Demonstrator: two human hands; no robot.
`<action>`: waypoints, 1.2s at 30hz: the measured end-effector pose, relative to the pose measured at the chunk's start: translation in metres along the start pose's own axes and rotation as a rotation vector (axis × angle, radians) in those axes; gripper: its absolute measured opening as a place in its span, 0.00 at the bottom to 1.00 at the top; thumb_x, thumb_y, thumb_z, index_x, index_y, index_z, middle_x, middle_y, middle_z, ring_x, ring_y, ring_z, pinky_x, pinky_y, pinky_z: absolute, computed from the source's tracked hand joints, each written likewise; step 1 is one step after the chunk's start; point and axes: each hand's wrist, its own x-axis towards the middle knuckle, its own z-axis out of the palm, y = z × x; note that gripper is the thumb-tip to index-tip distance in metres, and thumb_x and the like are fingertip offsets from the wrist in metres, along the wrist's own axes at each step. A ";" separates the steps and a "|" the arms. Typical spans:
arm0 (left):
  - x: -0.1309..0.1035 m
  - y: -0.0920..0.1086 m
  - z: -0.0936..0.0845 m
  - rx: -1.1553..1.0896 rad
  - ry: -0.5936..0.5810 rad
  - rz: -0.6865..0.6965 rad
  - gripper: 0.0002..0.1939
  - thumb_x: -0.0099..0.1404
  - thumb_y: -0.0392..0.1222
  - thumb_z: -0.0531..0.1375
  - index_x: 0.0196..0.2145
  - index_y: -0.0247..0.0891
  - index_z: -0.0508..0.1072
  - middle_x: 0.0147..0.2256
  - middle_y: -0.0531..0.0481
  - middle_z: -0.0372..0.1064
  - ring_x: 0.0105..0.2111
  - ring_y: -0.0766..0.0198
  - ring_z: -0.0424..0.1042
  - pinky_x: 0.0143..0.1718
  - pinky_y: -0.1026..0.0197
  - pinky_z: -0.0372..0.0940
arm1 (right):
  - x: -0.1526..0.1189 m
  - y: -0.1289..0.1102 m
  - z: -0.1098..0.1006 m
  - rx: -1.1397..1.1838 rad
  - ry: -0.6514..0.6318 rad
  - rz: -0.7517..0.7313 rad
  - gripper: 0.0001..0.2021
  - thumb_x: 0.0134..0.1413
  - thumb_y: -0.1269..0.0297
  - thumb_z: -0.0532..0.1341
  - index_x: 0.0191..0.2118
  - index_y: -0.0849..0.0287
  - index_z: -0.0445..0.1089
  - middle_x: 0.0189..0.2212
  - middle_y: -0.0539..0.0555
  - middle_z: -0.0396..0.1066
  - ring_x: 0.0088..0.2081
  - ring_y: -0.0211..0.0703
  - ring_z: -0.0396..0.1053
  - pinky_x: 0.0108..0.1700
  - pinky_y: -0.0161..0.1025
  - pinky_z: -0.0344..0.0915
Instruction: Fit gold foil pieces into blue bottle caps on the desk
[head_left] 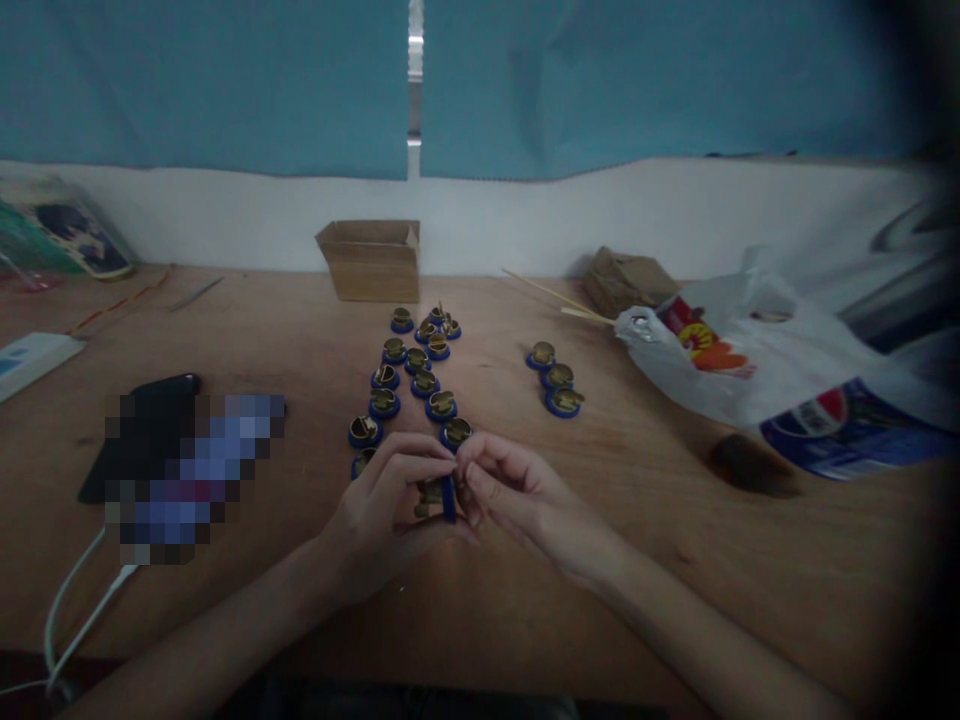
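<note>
Piece (448, 497), blue-rimmed, brass-coloured fitting: on edge, held over near part of wooden table (487, 625). Left hand (379, 505): fingers curled above, thumb below, pinching piece by rim. Right hand (521, 490): fingertips bunched together at piece's right face; whether they grip anything, cannot tell. Similar pieces (425, 383): loose double column beyond hands; three more in short line, right. Cardboard box (375, 272): open-topped, behind column. White plastic bag (675, 385): far right.
</note>
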 end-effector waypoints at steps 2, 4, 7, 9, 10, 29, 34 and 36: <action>0.001 0.001 -0.001 0.013 0.004 0.017 0.25 0.55 0.37 0.69 0.49 0.38 0.66 0.43 0.43 0.70 0.43 0.57 0.74 0.42 0.57 0.73 | 0.000 0.001 0.001 0.007 0.007 -0.012 0.10 0.58 0.59 0.64 0.35 0.59 0.64 0.26 0.45 0.66 0.25 0.31 0.64 0.28 0.30 0.63; 0.002 0.001 -0.001 0.028 0.012 0.036 0.24 0.55 0.37 0.69 0.49 0.38 0.66 0.43 0.43 0.70 0.43 0.57 0.74 0.41 0.57 0.73 | 0.001 0.003 0.003 0.005 0.017 -0.018 0.11 0.57 0.59 0.64 0.35 0.58 0.63 0.26 0.45 0.66 0.24 0.31 0.64 0.28 0.30 0.63; 0.001 0.001 0.000 0.033 0.025 0.067 0.23 0.56 0.36 0.68 0.48 0.37 0.66 0.42 0.43 0.69 0.42 0.58 0.74 0.40 0.58 0.73 | 0.001 0.005 0.004 -0.002 0.044 -0.019 0.13 0.55 0.59 0.66 0.34 0.58 0.61 0.25 0.44 0.65 0.23 0.30 0.64 0.26 0.29 0.63; 0.001 0.000 0.000 0.025 0.032 0.080 0.23 0.57 0.35 0.67 0.48 0.37 0.65 0.42 0.44 0.68 0.41 0.59 0.73 0.39 0.59 0.73 | 0.001 0.007 0.005 -0.008 0.062 -0.022 0.14 0.53 0.60 0.67 0.33 0.58 0.60 0.24 0.43 0.65 0.22 0.30 0.64 0.24 0.29 0.62; 0.000 -0.001 0.001 0.023 0.035 0.086 0.22 0.57 0.34 0.67 0.48 0.38 0.65 0.42 0.44 0.67 0.41 0.59 0.73 0.39 0.59 0.73 | 0.001 0.007 0.005 -0.007 0.072 -0.026 0.15 0.52 0.60 0.68 0.32 0.58 0.60 0.24 0.43 0.65 0.21 0.29 0.63 0.24 0.28 0.62; -0.003 -0.002 -0.001 0.075 0.009 0.189 0.19 0.61 0.32 0.64 0.49 0.34 0.65 0.42 0.43 0.66 0.41 0.60 0.72 0.40 0.60 0.73 | 0.000 0.004 0.012 -0.021 0.083 -0.066 0.22 0.50 0.58 0.68 0.26 0.56 0.51 0.23 0.42 0.61 0.21 0.29 0.60 0.23 0.29 0.57; 0.001 0.003 0.006 -0.082 0.075 0.039 0.24 0.55 0.38 0.69 0.47 0.38 0.66 0.41 0.45 0.68 0.42 0.59 0.72 0.39 0.60 0.73 | -0.001 -0.002 0.009 -0.039 0.037 -0.041 0.15 0.55 0.57 0.65 0.33 0.56 0.57 0.21 0.41 0.64 0.19 0.31 0.65 0.22 0.30 0.64; 0.002 0.005 0.008 -0.185 0.080 -0.080 0.26 0.53 0.40 0.71 0.47 0.40 0.66 0.40 0.46 0.69 0.42 0.59 0.74 0.39 0.60 0.73 | -0.002 -0.005 0.008 -0.050 0.048 -0.058 0.13 0.56 0.58 0.64 0.35 0.56 0.58 0.23 0.43 0.66 0.20 0.31 0.67 0.22 0.30 0.64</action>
